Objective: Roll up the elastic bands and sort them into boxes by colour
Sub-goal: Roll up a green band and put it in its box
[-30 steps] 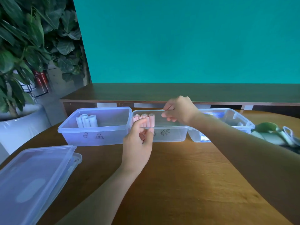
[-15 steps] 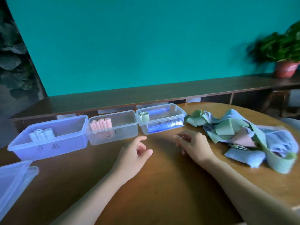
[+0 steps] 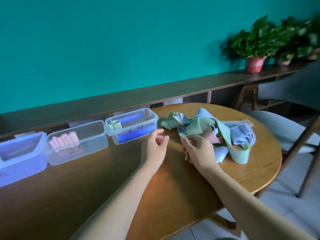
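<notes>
hands hover beside the band pile

while both hands hang above the table (image 3: 173,196), neither holds anything: the left hand (image 3: 154,149) and right hand (image 3: 199,150) have loosely curled, relaxed fingers. at two o'clock from the right hand lies the tangled pile of bands (image 3: 211,130), green, blue and pink. at ten o'clock stand three boxes: green roll box (image 3: 132,126), pink rolls box (image 3: 78,142), blue box (image 3: 20,156).
</notes>
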Available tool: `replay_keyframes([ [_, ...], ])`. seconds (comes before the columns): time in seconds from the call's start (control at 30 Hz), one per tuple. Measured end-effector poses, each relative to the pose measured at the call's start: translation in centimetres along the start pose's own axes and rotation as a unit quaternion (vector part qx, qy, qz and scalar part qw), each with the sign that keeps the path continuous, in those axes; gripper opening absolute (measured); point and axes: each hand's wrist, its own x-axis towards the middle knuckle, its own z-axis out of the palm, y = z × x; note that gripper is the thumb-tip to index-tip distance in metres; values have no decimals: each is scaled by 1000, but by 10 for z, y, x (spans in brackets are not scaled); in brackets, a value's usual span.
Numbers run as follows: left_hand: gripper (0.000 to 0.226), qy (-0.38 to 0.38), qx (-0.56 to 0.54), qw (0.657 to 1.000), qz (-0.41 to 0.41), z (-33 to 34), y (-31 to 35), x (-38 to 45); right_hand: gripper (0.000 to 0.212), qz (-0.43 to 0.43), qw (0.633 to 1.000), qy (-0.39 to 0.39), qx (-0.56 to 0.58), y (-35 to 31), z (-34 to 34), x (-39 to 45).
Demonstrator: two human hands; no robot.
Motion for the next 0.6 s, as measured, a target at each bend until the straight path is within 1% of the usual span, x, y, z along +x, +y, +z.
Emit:
replay_keyframes([
  [0.07, 32, 14, -28, 1000, 0, 17, 4, 14, 31, 4, 1000, 13, 21, 3, 1, 2],
  [0.17, 37, 15, -50, 999, 13, 36, 7, 35, 31, 19, 998, 21, 55, 5, 2, 6],
  [0.33, 41, -19, -32, 999, 33, 58, 6, 69, 31, 24, 998, 23, 57, 9, 3, 11],
  [0.47, 32, -39, -15, 999, 23, 66, 5, 82, 31, 30, 997, 19, 64, 11, 4, 12],
  [0.6, 24, -9, 2, 999, 39, 65, 1, 79, 30, 28, 997, 15, 70, 11, 4, 12],
])
